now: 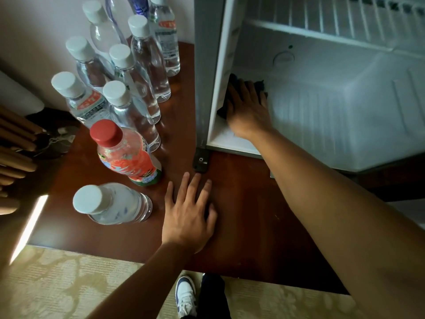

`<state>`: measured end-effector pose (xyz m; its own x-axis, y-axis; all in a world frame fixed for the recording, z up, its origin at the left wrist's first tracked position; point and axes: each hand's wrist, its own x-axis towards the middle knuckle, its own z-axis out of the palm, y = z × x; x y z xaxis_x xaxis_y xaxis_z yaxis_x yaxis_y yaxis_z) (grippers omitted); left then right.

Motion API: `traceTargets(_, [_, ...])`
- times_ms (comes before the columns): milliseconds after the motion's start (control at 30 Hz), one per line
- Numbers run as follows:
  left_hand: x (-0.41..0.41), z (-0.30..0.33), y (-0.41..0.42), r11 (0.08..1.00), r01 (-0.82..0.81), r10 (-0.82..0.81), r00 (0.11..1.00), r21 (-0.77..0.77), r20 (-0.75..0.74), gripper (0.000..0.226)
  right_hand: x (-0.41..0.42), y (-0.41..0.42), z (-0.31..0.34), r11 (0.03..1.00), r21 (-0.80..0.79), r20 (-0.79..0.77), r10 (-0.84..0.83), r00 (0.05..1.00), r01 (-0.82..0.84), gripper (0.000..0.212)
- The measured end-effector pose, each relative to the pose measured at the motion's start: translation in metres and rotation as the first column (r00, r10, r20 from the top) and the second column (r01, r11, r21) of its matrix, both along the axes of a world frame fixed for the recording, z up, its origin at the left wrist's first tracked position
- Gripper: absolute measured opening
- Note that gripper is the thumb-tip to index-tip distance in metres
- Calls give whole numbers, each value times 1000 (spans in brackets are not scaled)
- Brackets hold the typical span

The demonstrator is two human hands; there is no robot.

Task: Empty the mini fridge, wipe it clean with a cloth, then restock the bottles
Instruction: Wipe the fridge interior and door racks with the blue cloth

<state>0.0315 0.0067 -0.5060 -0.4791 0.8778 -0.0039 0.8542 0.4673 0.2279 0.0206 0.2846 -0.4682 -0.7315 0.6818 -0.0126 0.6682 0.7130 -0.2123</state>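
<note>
**Dim room, bright fridge interior, wide-angle warp**

The scene was dim overall. The open mini fridge (322, 88) interior glowed pale and slightly washed out. A hard strip of sunlight (28, 229) crossed the lower left. The wooden surface (241, 215) lay in deep shadow. The water bottles (128, 88) leaned outward from lens distortion, and edges looked soft and slightly blurred.

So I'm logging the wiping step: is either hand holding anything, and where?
The right hand presses a dark cloth flat against the fridge floor, palm on top. The left hand rests open on the table.
</note>
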Motion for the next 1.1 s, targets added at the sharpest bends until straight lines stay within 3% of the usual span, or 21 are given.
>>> traceTargets(133, [-1, 0, 0, 1000, 2, -2, 1000, -3, -4, 57, 3, -9, 2, 1000, -14, 3, -9, 1000, 9, 54])
traceTargets(300, [0, 0, 1, 1000, -6, 6, 1000, 0, 11, 57, 19, -35, 2, 996, 84, 2, 8, 1000, -9, 56])
traceTargets(567, [2, -2, -2, 1000, 8, -8, 1000, 6, 22, 58, 53, -81, 3, 1000, 25, 53, 17, 998, -19, 55])
traceTargets(1100, [3, -6, -2, 999, 20, -20, 1000, 38, -2, 59, -6, 13, 6, 998, -59, 71, -15, 997, 19, 55])
